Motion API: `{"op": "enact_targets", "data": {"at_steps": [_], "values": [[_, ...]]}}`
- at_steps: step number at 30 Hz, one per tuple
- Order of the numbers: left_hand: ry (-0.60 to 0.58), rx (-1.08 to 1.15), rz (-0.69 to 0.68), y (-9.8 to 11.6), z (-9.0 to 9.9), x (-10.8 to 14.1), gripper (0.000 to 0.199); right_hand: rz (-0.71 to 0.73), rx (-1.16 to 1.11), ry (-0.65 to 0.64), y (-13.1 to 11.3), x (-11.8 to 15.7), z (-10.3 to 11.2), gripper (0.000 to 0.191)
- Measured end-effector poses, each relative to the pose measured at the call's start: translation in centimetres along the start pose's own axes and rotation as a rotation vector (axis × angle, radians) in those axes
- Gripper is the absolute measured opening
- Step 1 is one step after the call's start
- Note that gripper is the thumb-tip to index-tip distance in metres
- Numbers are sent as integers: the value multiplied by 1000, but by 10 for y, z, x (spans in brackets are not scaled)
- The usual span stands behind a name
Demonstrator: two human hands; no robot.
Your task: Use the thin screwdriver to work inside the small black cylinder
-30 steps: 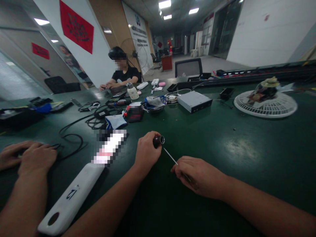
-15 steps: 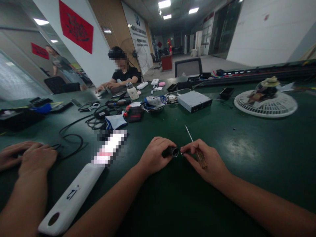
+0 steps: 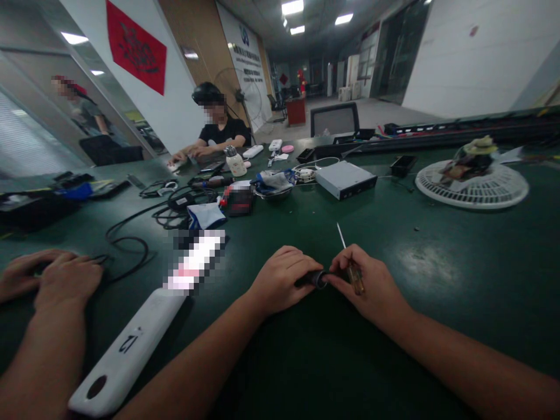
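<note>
My left hand [image 3: 286, 278] is closed around a dark, round, hollow cylinder [image 3: 319, 279], its open end turned to the right. A screwdriver [image 3: 356, 279] with a clear amber handle lies across my right hand [image 3: 366, 280], its thin metal shaft pointing up and away. The thumb and forefinger of that hand meet at the cylinder's open end. Whatever small piece they may pinch there is hidden. Both hands are just above the green tabletop [image 3: 280, 373].
At left lies a white handheld device [image 3: 131, 350] with a lit, blurred screen; beyond it are another person's hands [image 3: 65, 280]. Black cables [image 3: 144, 245], a cloth [image 3: 206, 216], a grey drive box [image 3: 345, 179] and a white fan grille [image 3: 472, 189] stand farther back. A person [image 3: 221, 131] sits opposite.
My left hand has shifted slightly right with the cylinder, closing the gap to my right fingertips. The screwdriver is more upright. A person in the background has moved left.
</note>
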State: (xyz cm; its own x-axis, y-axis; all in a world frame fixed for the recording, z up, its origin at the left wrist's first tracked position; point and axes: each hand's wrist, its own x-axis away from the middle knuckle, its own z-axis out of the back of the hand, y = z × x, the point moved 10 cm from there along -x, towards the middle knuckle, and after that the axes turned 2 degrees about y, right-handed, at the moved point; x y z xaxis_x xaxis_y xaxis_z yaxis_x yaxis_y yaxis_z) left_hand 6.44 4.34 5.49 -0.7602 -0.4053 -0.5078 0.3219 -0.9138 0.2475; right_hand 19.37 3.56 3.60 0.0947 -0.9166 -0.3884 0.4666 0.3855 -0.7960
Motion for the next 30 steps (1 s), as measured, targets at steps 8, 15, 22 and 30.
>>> {"op": "enact_targets", "data": {"at_steps": [8, 15, 22, 30], "values": [[7, -15, -23, 5, -1, 0, 23, 7, 83, -50, -2, 1, -7, 22], [152, -60, 144, -16, 14, 5, 28, 176, -71, -3, -21, 3, 4, 22], [247, -100, 252, -30, 25, 10, 29, 379, -157, -46, -42, 14, 7, 23], [214, -91, 208, -25, 21, 8, 31, 322, -111, -64, -38, 10, 1, 19]]}}
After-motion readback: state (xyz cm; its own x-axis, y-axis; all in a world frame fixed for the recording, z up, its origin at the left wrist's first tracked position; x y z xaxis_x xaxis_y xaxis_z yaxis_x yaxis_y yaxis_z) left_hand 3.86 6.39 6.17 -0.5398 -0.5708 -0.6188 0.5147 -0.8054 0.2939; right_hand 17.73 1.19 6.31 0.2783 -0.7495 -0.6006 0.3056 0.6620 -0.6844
